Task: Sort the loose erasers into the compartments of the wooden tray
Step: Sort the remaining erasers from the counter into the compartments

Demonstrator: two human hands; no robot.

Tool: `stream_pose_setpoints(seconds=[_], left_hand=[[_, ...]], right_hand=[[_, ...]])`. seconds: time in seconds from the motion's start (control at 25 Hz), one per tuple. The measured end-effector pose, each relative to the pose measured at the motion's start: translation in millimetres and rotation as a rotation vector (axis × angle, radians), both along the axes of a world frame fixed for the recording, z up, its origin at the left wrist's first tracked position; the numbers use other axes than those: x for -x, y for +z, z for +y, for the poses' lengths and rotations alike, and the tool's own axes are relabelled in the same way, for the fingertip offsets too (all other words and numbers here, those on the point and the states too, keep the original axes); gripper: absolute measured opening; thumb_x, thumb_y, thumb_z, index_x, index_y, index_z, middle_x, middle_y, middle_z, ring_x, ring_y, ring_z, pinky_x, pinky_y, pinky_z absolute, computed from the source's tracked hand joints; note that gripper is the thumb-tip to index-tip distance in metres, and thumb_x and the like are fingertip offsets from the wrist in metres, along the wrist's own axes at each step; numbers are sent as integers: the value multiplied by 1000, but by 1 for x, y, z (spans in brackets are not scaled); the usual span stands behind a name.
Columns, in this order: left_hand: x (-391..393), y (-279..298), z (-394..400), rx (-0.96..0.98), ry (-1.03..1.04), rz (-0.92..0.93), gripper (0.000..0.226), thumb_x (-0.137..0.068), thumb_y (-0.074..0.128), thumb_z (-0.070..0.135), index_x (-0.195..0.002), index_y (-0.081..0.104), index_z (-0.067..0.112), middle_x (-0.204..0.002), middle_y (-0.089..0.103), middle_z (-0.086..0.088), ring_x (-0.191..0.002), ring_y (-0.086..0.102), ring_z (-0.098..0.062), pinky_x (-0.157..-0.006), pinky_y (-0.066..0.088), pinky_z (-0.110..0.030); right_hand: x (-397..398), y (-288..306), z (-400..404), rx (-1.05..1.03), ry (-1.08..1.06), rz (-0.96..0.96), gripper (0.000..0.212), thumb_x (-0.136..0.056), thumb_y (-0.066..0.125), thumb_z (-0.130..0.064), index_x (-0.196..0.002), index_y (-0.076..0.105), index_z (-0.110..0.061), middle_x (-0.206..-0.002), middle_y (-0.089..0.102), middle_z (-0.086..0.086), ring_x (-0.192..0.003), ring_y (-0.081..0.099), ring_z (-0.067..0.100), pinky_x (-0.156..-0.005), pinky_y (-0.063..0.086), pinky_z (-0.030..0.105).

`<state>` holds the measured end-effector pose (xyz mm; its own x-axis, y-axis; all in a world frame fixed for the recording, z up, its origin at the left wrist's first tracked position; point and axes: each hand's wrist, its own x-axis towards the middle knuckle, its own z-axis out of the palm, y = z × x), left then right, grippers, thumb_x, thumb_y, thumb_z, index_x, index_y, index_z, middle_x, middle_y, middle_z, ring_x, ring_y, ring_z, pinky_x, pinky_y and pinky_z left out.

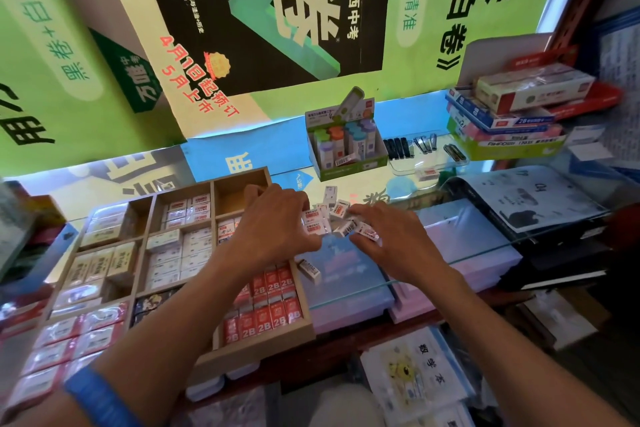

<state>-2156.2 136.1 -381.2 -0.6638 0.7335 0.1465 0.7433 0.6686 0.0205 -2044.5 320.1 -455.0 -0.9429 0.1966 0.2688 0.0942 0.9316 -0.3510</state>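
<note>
A: Where are the loose erasers lying?

B: In a small heap on the glass counter, just right of the wooden tray, between the two hands. One more white eraser lies apart from the heap, nearer the person, just beside the tray's right wall.

A: And the left hand?

B: It reaches over the tray's right edge, back of the hand up, fingers curled onto the left side of the heap. The fingertips touch the white sleeved erasers there, but whether they have hold of any I cannot tell; the fingers hide it.

A: The right hand?

B: It is on the heap's right side, fingers bent and spread, tips against the erasers. Its grip is just as hard to read.

A: What is in the tray?

B: The near right compartment holds red 2B erasers in rows, the middle ones white boxed erasers, the left ones cream-coloured blocks. The far right compartment, just beyond the left hand, shows bare wood.

A: Anything else?

B: A green display box of correction tapes stands farther back on the glass, and the left forearm has a blue wristband.
</note>
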Motion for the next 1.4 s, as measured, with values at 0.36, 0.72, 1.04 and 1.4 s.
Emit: stream_pose_setpoints(seconds=[0.36, 0.72, 1.04, 1.4], left_hand=[[13, 24, -160, -149, 261, 40, 54, -58, 72, 66, -95, 68, 27, -84, 64, 14, -87, 61, -16, -81, 38, -37], [17, 8, -253, -300, 421, -147, 43, -66, 83, 54, -97, 67, 28, -85, 67, 10, -78, 65, -12, -76, 53, -37], [16, -21, -261, -577, 439, -229, 58, -64, 64, 71, -108, 57, 34, -98, 64, 11, -90, 61, -12, -81, 53, -46], [21, -30, -260, -494, 414, -132, 70, -84, 62, 59, -144, 37, 33, -138, 50, 6, -121, 46, -17, -96, 33, -39]], right_hand=[[6, -3, -2, -40, -5, -40, 31, -100, 45, -40, -120, 60, -22, -110, 59, 4, -92, 62, 29, -73, 49, 41], [35, 77, -110, 203, 280, 132, 23, -97, 55, -40, -117, 60, -30, -98, 53, -11, -79, 52, -3, -67, 37, 20], [119, 94, -264, 92, 482, -115, 40, -95, 60, -42, -131, 58, -25, -124, 57, 4, -114, 54, 20, -87, 39, 29], [124, 89, -254, 229, 483, -22, 45, -82, 76, -15, -121, 58, -28, -97, 55, -17, -77, 54, -6, -65, 40, 9]])
